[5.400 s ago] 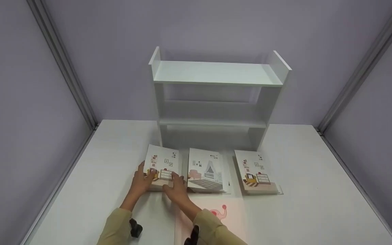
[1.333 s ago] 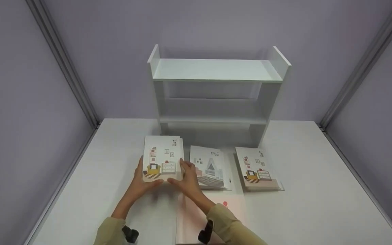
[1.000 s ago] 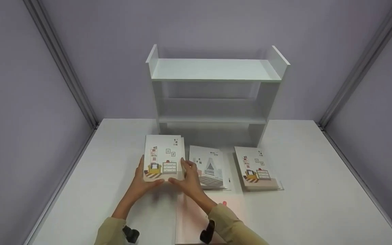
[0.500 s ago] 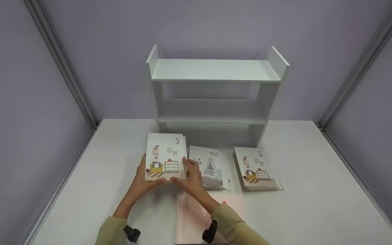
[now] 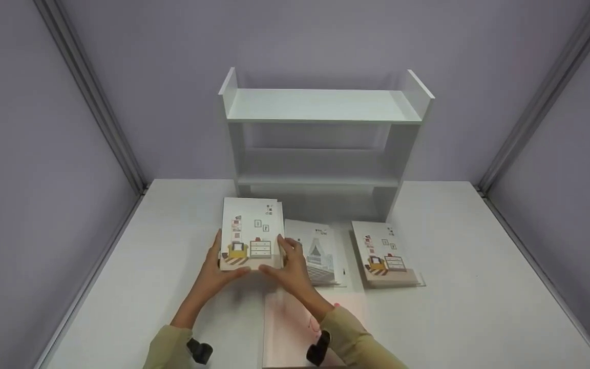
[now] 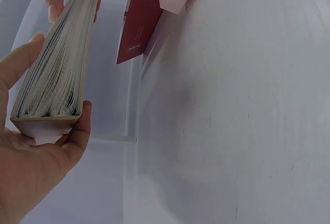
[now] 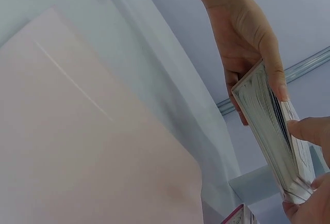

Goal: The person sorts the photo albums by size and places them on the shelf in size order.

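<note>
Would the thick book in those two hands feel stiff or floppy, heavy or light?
The book is probably fairly stiff: its front cover looks flat. Its pages, visibly fanned, might splay if the grip loosens. Their thickness suggests it could feel somewhat heavy.

White table (image 5: 469, 312) bearing shelf unit (image 5: 320, 105), centre book (image 5: 319, 259), right book (image 5: 384, 254), pink item (image 5: 287, 338)

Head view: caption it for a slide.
Left hand and right hand hold an illustrated book before a white shelf; a matching copy lies at right.
</note>
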The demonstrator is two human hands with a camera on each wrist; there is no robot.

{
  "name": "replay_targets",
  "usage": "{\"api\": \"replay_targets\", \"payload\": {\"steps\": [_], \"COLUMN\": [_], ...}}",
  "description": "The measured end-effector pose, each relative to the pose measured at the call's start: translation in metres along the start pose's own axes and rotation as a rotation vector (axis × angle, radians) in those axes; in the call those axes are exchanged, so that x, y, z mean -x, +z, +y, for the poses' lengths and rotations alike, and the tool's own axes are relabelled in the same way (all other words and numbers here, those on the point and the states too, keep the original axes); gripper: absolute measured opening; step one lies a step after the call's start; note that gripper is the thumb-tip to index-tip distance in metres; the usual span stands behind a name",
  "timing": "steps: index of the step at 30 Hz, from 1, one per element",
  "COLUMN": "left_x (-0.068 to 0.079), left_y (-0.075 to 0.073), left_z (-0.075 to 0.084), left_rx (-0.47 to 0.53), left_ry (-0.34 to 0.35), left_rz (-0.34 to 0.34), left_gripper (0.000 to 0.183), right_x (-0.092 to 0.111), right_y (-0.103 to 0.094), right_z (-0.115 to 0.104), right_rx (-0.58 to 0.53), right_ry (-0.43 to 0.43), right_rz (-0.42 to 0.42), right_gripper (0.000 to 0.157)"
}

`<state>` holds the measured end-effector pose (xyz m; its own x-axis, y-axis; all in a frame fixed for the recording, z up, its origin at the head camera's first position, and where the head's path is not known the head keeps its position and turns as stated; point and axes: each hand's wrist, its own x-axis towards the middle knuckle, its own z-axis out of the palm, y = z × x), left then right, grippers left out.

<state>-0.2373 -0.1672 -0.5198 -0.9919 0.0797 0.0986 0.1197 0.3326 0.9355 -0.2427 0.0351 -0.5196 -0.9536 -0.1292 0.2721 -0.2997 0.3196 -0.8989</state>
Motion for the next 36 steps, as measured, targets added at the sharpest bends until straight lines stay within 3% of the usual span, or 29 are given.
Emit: {"api": "replay_targets", "payload": {"steps": [7, 10, 14, 17, 36], "left_x": [0.000, 0.006, 0.006, 0.000, -0.001], "left_y": [0.001, 0.001, 0.001, 0.002, 0.004], "left_z": [0.003, 0.019, 0.021, 0.007, 0.011], "left_rx": [-0.011, -0.025, -0.035, -0.041, 0.015], "left_ry": [0.032, 0.029, 0.028, 0.043, 0.071], "left_rz": [0.013, 0.012, 0.017, 0.031, 0.030], "left_gripper": [0.114, 0.111, 0.109, 0.112, 0.112], "right_x": [0.000, 0.000, 0.000, 0.000, 0.001], "right_y": [-0.003, -0.004, -0.006, -0.006, -0.011], "right_z": [-0.003, -0.004, -0.003, -0.002, -0.004], "right_rx": [0.004, -0.005, -0.026, -0.032, -0.044], "right_ry": [0.002, 0.003, -0.008, -0.012, -0.050], "right_rz": [0.016, 0.017, 0.011, 0.010, 0.023], "right_gripper": [0.085, 0.086, 0.088, 0.088, 0.086]}}
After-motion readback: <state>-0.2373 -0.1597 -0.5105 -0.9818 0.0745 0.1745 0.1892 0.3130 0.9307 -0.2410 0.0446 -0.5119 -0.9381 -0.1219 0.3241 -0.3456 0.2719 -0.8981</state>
